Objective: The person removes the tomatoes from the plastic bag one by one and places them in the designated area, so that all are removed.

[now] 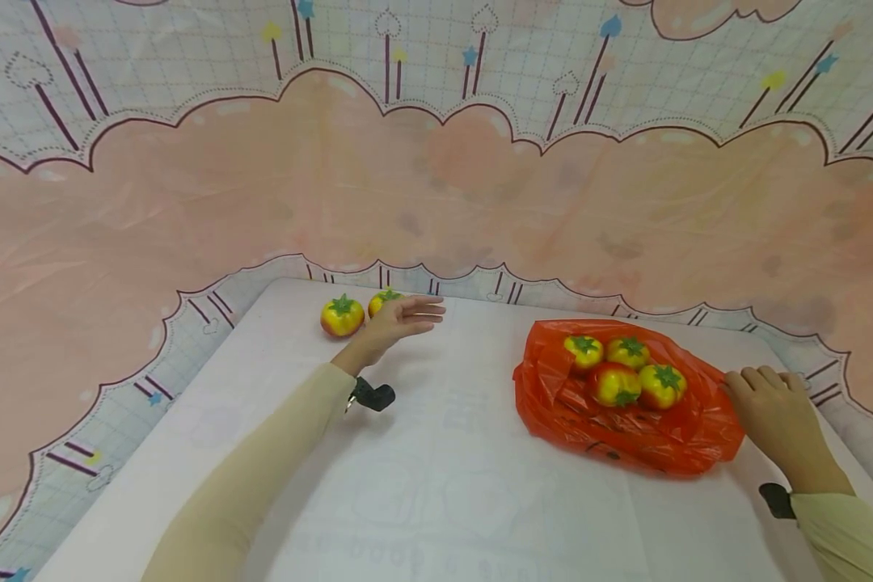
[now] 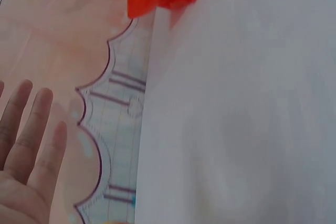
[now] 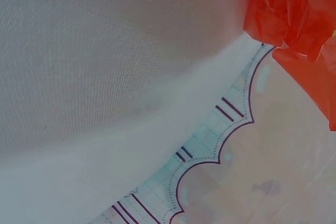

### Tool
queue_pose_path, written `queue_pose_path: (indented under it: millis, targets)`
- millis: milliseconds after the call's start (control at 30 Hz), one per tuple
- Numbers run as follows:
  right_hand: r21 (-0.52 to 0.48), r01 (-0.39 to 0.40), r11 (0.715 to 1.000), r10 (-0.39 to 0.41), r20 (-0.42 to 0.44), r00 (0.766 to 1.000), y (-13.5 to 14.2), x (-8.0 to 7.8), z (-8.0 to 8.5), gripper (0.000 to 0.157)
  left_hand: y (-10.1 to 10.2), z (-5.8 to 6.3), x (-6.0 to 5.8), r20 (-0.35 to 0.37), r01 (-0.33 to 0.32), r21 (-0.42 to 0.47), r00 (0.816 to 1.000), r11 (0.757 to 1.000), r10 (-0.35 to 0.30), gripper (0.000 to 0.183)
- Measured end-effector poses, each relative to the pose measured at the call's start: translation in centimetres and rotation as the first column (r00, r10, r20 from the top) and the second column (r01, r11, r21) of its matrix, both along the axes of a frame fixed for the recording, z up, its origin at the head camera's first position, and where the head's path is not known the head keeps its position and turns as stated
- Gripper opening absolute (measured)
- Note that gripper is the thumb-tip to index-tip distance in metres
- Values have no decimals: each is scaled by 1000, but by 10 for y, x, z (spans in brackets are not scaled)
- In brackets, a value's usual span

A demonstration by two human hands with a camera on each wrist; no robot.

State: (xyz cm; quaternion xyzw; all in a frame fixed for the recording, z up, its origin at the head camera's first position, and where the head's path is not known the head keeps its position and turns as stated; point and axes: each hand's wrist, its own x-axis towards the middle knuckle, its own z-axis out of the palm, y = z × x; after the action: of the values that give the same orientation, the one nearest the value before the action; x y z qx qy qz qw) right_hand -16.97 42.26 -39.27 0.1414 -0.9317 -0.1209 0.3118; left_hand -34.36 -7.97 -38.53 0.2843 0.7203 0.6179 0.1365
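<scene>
The person's left hand (image 1: 400,319) hung above the far left part of the white table (image 1: 436,501), its fingers straight and a little apart, with nothing held in it. Just beside it were two toy-like yellow-and-red fruits with green leafy tops: the left fruit (image 1: 342,317) was in full sight, while the right fruit (image 1: 384,301) was partly hidden behind the hand, and I couldn't tell whether the hand touched it. Over on the right side of the table lay a crumpled red plastic bag (image 1: 698,444), and the right hand (image 1: 778,416) had its fingers curled down on the bag's right edge, gripping it there; the thumb was out of my sight. Four more fruits of the same kind sat close together within the folds of the bag: a far left one (image 1: 584,353), a far right one (image 1: 631,350), a near left one (image 1: 614,385) showing the most red, and a near right one (image 1: 662,386). Pale sleeves (image 1: 262,469) covered both arms, with something black (image 1: 373,394) at each wrist. Beyond the table's far edge hung a pink cloth (image 1: 407,194) with a scalloped, dark-outlined border.
</scene>
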Motion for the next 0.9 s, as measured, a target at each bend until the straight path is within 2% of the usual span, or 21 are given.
queue_pose_path:
  millis: [200, 367, 433, 467, 500, 533, 667, 767, 833, 900]
  targets:
    - [1, -20, 1000, 20, -30, 999, 1, -1, -2, 30, 39, -1, 4, -9, 46, 6, 999, 999, -46, 46]
    - [-12, -21, 1000, 21, -22, 1000, 0, -1, -2, 32, 69, -1, 8, -22, 91, 0, 996, 996, -91, 47]
    - [-16, -31, 999, 31, -28, 999, 0, -1, -2, 20, 81, 0, 11, -25, 99, -3, 995, 995, -99, 48]
    - [-17, -40, 999, 39, -37, 999, 0, -1, -3, 8, 87, 0, 12, -26, 106, -4, 994, 994, -106, 48]
    - [-17, -51, 999, 50, -49, 998, 1, -2, -3, 14, 93, 1, 13, -31, 111, -7, 993, 994, -111, 48]
    - [-18, -58, 998, 57, -54, 997, 1, -2, -3, 29, 98, 2, 14, -33, 111, -11, 993, 994, -111, 48]
    - [-14, -82, 997, 81, -75, 994, 2, -4, -3, 58, 120, 3, 16, -43, 143, -10, 989, 990, -143, 48]
    - [-10, -83, 997, 82, -73, 994, 3, -5, -2, 59, 134, 4, 17, -61, 177, -23, 982, 984, -178, 48]
    - [-8, -81, 997, 80, -74, 994, 3, -6, -2, 74, 143, 5, 18, -74, 203, -33, 976, 979, -205, 49]
    - [-11, -76, 997, 75, -63, 995, 3, -6, -3, 72, 151, 6, 19, -84, 219, -46, 971, 975, -222, 49]
